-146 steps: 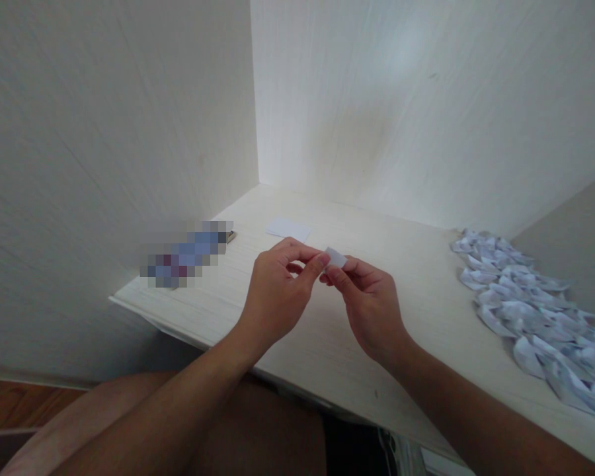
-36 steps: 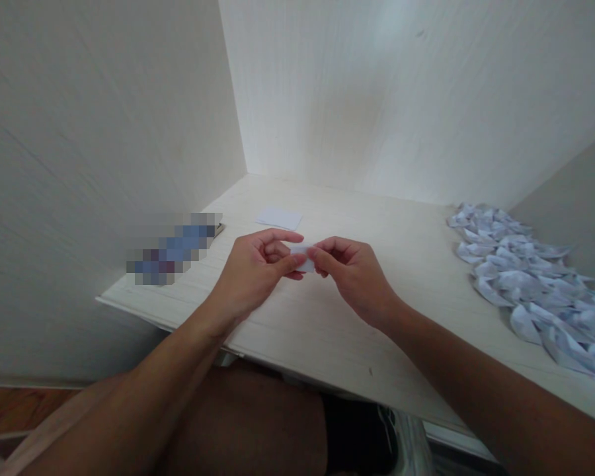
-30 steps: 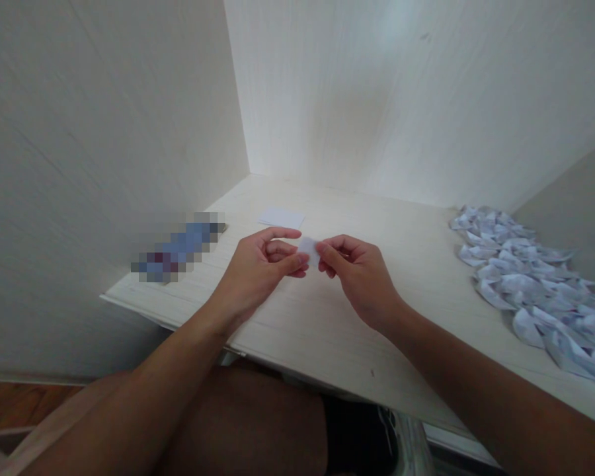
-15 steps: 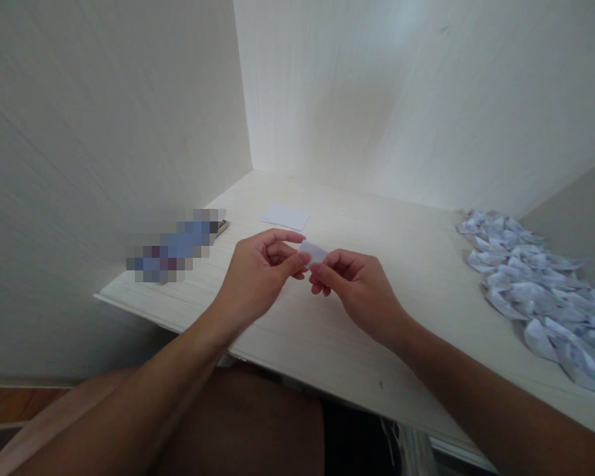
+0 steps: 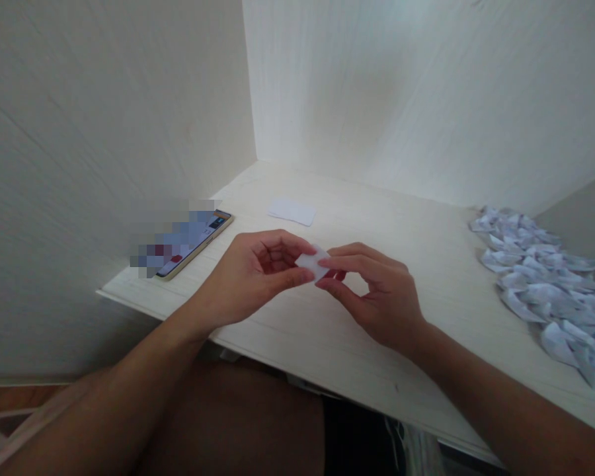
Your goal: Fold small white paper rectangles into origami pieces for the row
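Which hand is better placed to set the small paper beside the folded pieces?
Probably the right hand: it touches the small paper and is nearer the folded pieces. The left hand, also holding the paper, sits farther away.

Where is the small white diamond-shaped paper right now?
Just right of centre in the head view, the small white diamond-shaped paper is held between the left hand and right hand, nearer the person than the flat white paper rectangle.

The pinched piece (image 5: 309,262) looks like matt paper, the tabletop (image 5: 441,264) wood-grained.
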A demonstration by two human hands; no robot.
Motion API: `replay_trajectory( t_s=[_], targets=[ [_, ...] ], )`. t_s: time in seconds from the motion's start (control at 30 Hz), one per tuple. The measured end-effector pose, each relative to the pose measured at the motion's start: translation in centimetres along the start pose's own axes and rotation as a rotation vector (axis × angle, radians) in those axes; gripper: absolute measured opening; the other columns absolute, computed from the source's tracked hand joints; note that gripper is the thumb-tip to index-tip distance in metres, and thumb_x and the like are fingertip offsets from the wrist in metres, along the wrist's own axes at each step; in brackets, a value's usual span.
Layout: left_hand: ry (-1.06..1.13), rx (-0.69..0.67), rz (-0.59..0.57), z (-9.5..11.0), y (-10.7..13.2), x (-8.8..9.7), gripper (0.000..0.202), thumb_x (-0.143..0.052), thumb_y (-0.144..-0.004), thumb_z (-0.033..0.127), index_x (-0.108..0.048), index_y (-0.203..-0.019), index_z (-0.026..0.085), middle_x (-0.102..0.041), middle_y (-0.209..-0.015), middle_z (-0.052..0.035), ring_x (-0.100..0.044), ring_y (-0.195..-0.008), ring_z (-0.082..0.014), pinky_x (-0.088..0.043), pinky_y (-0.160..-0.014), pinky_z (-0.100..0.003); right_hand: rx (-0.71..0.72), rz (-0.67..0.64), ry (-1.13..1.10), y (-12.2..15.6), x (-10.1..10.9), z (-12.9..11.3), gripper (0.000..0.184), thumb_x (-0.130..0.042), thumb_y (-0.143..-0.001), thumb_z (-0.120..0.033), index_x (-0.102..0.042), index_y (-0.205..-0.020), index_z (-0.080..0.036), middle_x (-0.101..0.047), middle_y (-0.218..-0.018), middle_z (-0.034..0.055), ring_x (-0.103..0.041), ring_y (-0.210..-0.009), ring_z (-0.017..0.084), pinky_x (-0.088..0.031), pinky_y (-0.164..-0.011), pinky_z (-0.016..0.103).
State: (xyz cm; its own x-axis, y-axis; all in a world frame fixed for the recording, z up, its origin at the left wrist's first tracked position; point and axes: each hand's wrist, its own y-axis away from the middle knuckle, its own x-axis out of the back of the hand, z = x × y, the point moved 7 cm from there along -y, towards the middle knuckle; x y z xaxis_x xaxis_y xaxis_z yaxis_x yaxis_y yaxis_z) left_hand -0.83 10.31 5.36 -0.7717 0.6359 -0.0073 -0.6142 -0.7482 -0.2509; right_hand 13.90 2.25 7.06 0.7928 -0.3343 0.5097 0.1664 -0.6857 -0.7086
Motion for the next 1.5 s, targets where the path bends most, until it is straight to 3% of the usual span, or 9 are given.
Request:
replay_trajectory(
  t_s=[0.17,0.53,0.8,1.03,1.23,1.5],
  targets=[
    [0.036,-0.036,-0.027,0.0,0.3,0.0,0.030,-0.082,-0.078,0.007,-0.081,-0.104,0.021,-0.083,-0.097,-0.0014,-0.080,-0.087,-0.0158,-0.066,-0.082,-0.025,-0.045,0.044,-0.012,-0.1,0.4,0.2,0.022,-0.083,-0.085,-0.016,-0.078,-0.104,-0.025,-0.080,-0.099,0.0037,-0.072,-0.076,0.014,-0.062,-0.070,0.028],
    [-0.139,-0.095,0.032,0.4,0.2,0.9,0.024,-0.088,-0.073,0.017,-0.084,-0.096,0.020,-0.083,-0.089,-0.0033,-0.078,-0.079,-0.0178,-0.065,-0.074,-0.027,-0.057,0.049,-0.072,0.0,0.4,-0.3,0.024,-0.086,-0.081,-0.017,-0.078,-0.103,-0.022,-0.081,-0.101,0.0052,-0.072,-0.077,0.014,-0.061,-0.068,0.028],
    [-0.166,-0.231,0.035,1.5,0.4,0.9,0.018,-0.087,-0.075,0.020,-0.084,-0.093,0.022,-0.082,-0.093,-0.0044,-0.076,-0.082,-0.0170,-0.064,-0.076,-0.027,-0.024,0.089,0.002,-0.1,0.6,-0.7,0.014,-0.082,-0.086,-0.021,-0.077,-0.099,-0.023,-0.080,-0.095,0.0042,-0.075,-0.086,0.017,-0.061,-0.080,0.033],
    [-0.196,-0.190,0.055,1.3,0.3,0.7,0.022,-0.092,-0.071,0.034,-0.083,-0.086,0.022,-0.081,-0.090,-0.0063,-0.076,-0.082,-0.0200,-0.065,-0.077,-0.033,-0.037,0.108,-0.014,0.1,0.6,-0.7,0.007,-0.079,-0.090,-0.026,-0.077,-0.096,-0.025,-0.080,-0.093,0.0028,-0.074,-0.083,0.017,-0.061,-0.077,0.033],
    [-0.164,-0.207,0.070,1.5,0.4,-0.2,0.018,-0.091,-0.073,0.032,-0.082,-0.084,0.021,-0.081,-0.085,-0.0055,-0.073,-0.073,-0.0157,-0.062,-0.069,-0.027,-0.001,0.189,0.022,0.1,1.0,-0.8,0.002,-0.076,-0.093,-0.023,-0.077,-0.094,-0.024,-0.080,-0.090,0.0028,-0.074,-0.081,0.016,-0.060,-0.074,0.031],
    [-0.131,-0.316,0.134,1.6,0.6,-0.1,0.015,-0.090,-0.075,0.025,-0.083,-0.088,0.021,-0.083,-0.091,-0.0065,-0.077,-0.082,-0.0176,-0.064,-0.078,-0.029,0.056,0.211,0.079,0.3,1.2,-1.2,0.010,-0.071,-0.095,-0.018,-0.077,-0.099,-0.025,-0.080,-0.096,0.0038,-0.074,-0.085,0.017,-0.061,-0.075,0.033]
  ],
)
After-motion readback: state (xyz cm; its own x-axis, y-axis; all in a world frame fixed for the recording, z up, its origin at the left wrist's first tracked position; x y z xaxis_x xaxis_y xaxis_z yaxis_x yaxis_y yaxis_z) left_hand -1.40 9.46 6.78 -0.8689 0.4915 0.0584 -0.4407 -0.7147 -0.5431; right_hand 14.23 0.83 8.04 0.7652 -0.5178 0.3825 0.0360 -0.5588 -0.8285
